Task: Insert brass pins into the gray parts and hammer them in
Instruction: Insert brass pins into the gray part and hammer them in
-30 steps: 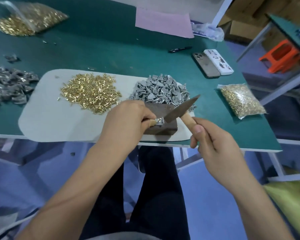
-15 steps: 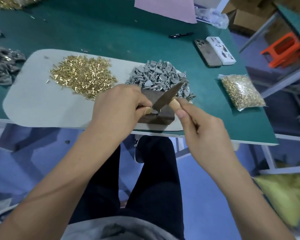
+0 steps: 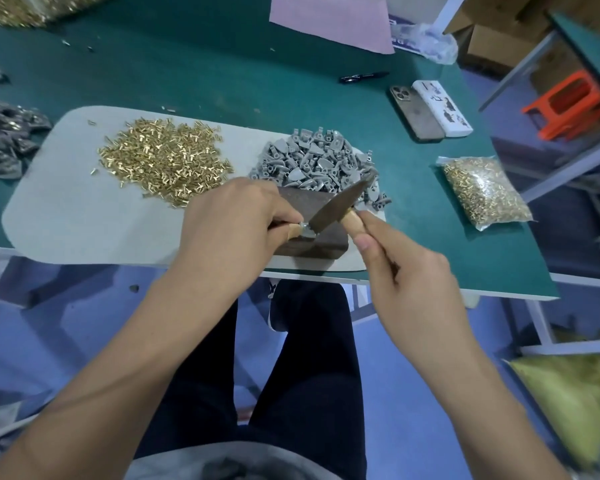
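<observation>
Brass pins [image 3: 163, 157] lie in a loose heap on the pale mat [image 3: 66, 209], well left of the pile of gray parts [image 3: 317, 164] on the same mat. At the mat's near edge sits a dark block [image 3: 321, 244]. The left hand [image 3: 232, 223] rests on the block's left side, its fingers curled and pinching 1 small gray part [image 3: 306, 231] against the block's top. The right hand [image 3: 406, 271] grips the wooden handle [image 3: 351, 220] of a hammer, fingers wrapped round it and thumb laid along it. The hammer's dark metal head [image 3: 340, 204] slants from upper right down to lower left, its low end touching or just above the pinched part; which one cannot be told.

On the green table [image 3: 222, 71] lie a clear bag of brass pins [image 3: 484, 192] to the right, 2 phones [image 3: 430, 112] side by side beyond it, and a black pen [image 3: 362, 77]. Darker gray pieces [image 3: 4, 140] are heaped at the left edge.
</observation>
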The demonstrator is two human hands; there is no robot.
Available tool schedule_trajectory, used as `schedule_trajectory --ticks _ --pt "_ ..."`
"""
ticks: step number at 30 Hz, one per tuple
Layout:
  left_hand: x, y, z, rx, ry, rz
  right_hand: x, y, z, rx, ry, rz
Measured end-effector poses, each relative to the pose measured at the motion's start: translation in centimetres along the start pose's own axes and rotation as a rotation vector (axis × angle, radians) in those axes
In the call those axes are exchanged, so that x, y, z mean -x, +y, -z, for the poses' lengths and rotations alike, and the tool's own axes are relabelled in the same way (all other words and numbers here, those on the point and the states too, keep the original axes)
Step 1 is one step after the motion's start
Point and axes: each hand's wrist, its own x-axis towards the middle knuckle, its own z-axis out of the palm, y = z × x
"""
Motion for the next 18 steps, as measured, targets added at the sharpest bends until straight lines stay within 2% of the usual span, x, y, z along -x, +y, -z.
schedule_trajectory --ticks 2,5,6,9,10,12,13,16,18 --pt "0.01 0.05 0.01 0.003 -0.006 0.011 0.00 0.21 0.19 0.060 0.019 0.010" --pt "0.01 -0.01 0.03 0.000 -0.014 0.021 0.24 0.11 0.09 -0.112 0.162 -0.011" --pt "0.01 -0.01 0.02 0.002 -0.011 0.021 0.31 -0.08 -0.06 -0.118 0.141 -0.005" --pt "0.00 0.03 0.05 0.003 -0.006 0.013 0.48 -0.19 -0.25 0.065 0.027 0.023" --pt "-0.01 0.03 0.05 0.005 -0.004 0.008 0.39 -0.01 -0.15 0.060 0.068 0.030" --pt "0.02 -0.08 0.07 0.004 -0.004 0.006 0.51 -0.14 -0.07 -0.103 0.169 0.035" --pt "-0.03 -0.11 0.08 -0.003 -0.005 0.009 0.57 -0.17 -0.13 -0.127 0.161 0.040" --pt "-0.10 -0.14 0.09 -0.027 -0.010 0.008 0.76 -0.45 -0.40 0.060 -0.014 0.025" --pt "-0.17 -0.06 0.12 -0.013 -0.012 0.007 0.52 0.13 0.04 0.083 -0.027 -0.019"
